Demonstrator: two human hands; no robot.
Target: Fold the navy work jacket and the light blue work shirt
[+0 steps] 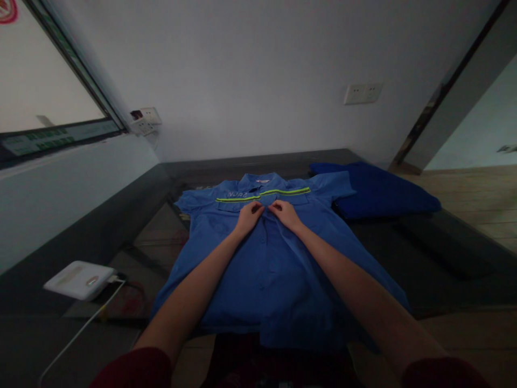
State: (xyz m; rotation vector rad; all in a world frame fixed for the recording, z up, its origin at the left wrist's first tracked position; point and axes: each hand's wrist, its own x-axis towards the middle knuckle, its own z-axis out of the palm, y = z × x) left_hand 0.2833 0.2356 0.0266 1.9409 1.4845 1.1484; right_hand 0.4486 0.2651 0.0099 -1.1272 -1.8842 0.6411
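Note:
A blue short-sleeved work shirt (238,280) lies spread out, front side up, its collar pointing away from me. Yellow-green stripes cross its chest, and white letters show above the left-hand stripe. My left hand (250,214) pinches the edge of the front opening just below the chest stripe. Close beside it, my right hand (283,212) grips the opposite front edge with fingers pressed together. Small buttons run down the placket below my hands. Whether a button sits between my fingertips is too small to tell. The shirt's lower hem hangs over the table's near edge.
The dark table (404,258) stands against a wall. A folded darker blue cloth (383,191) lies to the right of the shirt. At the left, a white power bank (81,280) has a white cable (83,335) plugged in. Wall sockets (363,94) are at the back.

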